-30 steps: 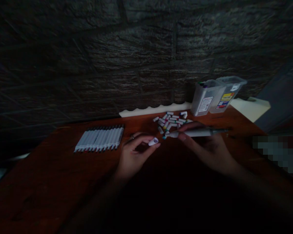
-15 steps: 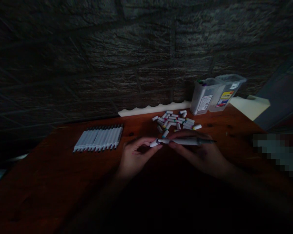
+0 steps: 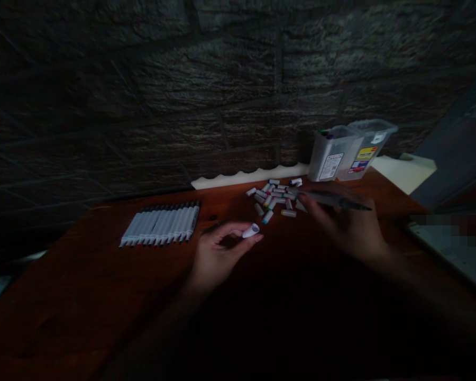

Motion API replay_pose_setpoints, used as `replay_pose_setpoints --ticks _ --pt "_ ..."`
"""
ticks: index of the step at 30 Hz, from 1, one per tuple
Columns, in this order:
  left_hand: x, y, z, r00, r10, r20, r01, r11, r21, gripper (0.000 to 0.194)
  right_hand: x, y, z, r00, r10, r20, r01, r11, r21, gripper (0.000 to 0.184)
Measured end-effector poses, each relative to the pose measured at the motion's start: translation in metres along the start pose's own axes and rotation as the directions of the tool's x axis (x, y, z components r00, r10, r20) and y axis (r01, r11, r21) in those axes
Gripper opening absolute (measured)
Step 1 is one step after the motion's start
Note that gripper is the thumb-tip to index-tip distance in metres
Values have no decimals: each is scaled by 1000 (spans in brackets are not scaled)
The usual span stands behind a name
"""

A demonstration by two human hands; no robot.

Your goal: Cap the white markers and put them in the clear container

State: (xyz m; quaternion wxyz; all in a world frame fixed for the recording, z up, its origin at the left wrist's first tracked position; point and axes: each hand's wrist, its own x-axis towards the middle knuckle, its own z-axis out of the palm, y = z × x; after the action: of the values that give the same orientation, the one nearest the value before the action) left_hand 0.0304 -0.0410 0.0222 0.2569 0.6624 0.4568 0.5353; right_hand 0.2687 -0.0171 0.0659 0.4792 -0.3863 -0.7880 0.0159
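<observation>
Between the thumb and fingertips of my left hand (image 3: pixel 216 254) is a white marker cap (image 3: pixel 250 230), its round end tilted up to the right. My right hand (image 3: pixel 349 227) grips an uncapped marker (image 3: pixel 329 199), pale-bodied with a dark far end pointing right. That marker's left tip reaches over the pile of loose marker caps (image 3: pixel 278 191), white with coloured bands; whether it touches them I cannot tell. My right fingers hide part of the pile's right side. Left of my left hand, a row of capless markers (image 3: pixel 158 225) lies side by side.
Two clear plastic containers (image 3: pixel 347 151) stand at the back right, the left one with a few coloured items inside. Pale wavy-edged foam (image 3: pixel 249 176) runs along the stone wall (image 3: pixel 222 95). Beside the containers lies a cream sheet (image 3: pixel 406 172). All rests on a brown wooden table (image 3: pixel 83 275).
My right hand has drawn the marker away from the cap in my left hand, moving it right and back over the cap pile. The left hand has stayed nearly in place.
</observation>
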Motion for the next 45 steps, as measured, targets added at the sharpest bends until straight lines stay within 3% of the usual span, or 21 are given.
replay_pose_setpoints --ticks 8,16,20,26,29,32,35,38,40,45 --pt "2 -4 -1 998 53 34 -55 997 62 17 -9 -29 11 992 -24 128 -8 970 242 19" --pt "3 -6 -3 994 90 66 -96 990 104 14 -9 -25 12 968 -35 247 -51 942 333 18" --pt "2 -5 -2 993 105 60 -112 987 119 14 -9 -27 10 949 -105 298 6 949 316 21" --pt "3 -5 -2 990 108 87 -116 988 102 12 -7 -24 1 878 -237 417 180 969 171 32" --pt "2 -2 -1 995 85 47 -89 993 81 14 -3 -10 -6 911 -204 360 207 978 29 33" --pt "2 0 -1 999 43 17 -44 998 42 16 3 5 -12 976 -94 196 105 993 -51 24" --pt "2 -1 0 1000 -4 12 4 1000 3 15 6 6 -12 994 -53 96 56 998 -36 19" --pt "3 -4 -1 999 -18 32 18 1000 4 14 2 -5 -5 994 -15 106 7 997 76 20" --pt "3 -6 -1 999 -16 46 15 1000 22 16 -1 -12 3 990 76 123 -101 972 214 21" --pt "4 -10 -1 995 -46 92 46 999 3 20 -3 -23 16 905 341 253 -424 745 515 18"
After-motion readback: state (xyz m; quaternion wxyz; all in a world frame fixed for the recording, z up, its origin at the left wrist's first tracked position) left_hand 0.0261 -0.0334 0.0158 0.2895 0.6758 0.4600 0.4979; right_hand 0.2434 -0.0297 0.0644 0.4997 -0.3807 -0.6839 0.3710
